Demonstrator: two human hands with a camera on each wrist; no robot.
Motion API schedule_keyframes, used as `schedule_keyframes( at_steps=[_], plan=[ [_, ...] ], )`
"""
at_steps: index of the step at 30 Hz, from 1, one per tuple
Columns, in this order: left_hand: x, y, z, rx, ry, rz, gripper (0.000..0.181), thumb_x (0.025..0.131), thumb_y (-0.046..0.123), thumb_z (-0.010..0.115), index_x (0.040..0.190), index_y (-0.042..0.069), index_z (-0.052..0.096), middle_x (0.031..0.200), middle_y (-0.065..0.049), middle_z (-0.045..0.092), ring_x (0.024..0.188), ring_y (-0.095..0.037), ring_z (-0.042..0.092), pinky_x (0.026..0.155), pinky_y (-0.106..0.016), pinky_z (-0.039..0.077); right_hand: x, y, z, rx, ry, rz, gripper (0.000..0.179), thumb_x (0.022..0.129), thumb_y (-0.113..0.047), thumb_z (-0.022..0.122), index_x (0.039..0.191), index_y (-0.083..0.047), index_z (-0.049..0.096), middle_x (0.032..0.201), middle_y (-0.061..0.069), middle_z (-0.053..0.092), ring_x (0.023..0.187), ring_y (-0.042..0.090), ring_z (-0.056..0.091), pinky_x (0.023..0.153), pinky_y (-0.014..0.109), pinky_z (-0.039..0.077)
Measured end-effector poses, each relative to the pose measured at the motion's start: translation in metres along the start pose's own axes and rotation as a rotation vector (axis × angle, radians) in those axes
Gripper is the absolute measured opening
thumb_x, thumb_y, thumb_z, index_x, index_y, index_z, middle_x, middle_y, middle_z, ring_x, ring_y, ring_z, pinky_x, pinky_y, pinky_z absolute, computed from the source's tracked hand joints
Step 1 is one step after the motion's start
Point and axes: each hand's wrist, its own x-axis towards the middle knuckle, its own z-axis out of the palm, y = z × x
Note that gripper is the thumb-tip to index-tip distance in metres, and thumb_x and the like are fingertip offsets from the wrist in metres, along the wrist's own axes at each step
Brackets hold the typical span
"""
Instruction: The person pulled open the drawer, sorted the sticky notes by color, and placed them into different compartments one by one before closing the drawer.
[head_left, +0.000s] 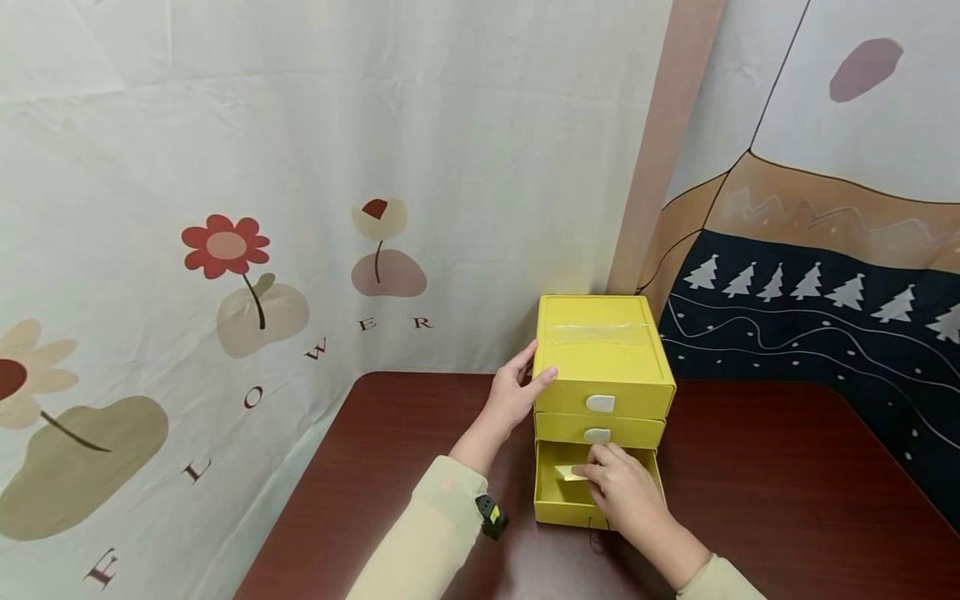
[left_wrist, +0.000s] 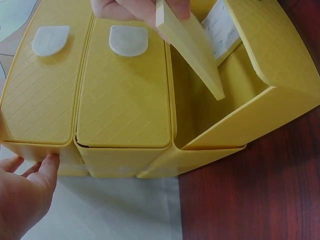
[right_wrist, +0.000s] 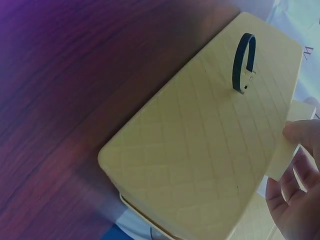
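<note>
A yellow three-drawer box (head_left: 596, 358) stands on the table, its bottom drawer (head_left: 566, 512) pulled out. My left hand (head_left: 513, 396) rests against the box's left side near the top, fingers extended; the left wrist view shows its fingertips touching the side. Over the open drawer, my right hand (head_left: 626, 492) pinches a pale yellow sticky-note pad (left_wrist: 192, 47) between thumb and fingers. In the left wrist view the pad tilts, its lower end inside the drawer opening. A white printed packet (left_wrist: 220, 30) lies within the drawer, partly hidden behind the pad.
The two upper drawers are closed and have white tab handles (head_left: 600, 404). A dark loop handle (right_wrist: 238, 70) sticks out from the bottom drawer's front. Clear tape (head_left: 600, 333) crosses the box top. Behind the reddish-brown table (head_left: 420, 450) hangs a printed curtain (head_left: 480, 167).
</note>
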Motion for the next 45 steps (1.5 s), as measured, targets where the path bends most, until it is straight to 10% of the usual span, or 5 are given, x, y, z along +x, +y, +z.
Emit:
schedule_keyframes(
  at_steps=[22, 45],
  plan=[
    [0.0003, 0.0007, -0.0002, 0.01, 0.003, -0.007, 0.065, 0.092, 0.017, 0.061, 0.147, 0.004, 0.03, 0.15, -0.015, 0.035, 0.137, -0.025, 0.037, 0.104, -0.037, 0.041, 0.0034, -0.0051, 0.0063, -0.092, -0.146, 0.076, 0.022, 0.066, -0.004, 0.078, 0.075, -0.024, 0.075, 0.077, -0.008, 0.054, 0.072, 0.011, 0.052, 0.053, 0.025, 0.043],
    [-0.0005, 0.0005, 0.0002, 0.005, -0.003, -0.009, 0.065, 0.093, 0.017, 0.061, 0.148, 0.004, 0.028, 0.15, -0.016, 0.032, 0.137, -0.026, 0.035, 0.105, -0.038, 0.04, 0.004, -0.0035, 0.0016, 0.116, -0.34, 0.253, 0.018, 0.075, -0.034, 0.076, 0.089, -0.024, 0.077, 0.084, -0.01, 0.056, 0.078, 0.009, 0.052, 0.052, 0.024, 0.038]
  ],
)
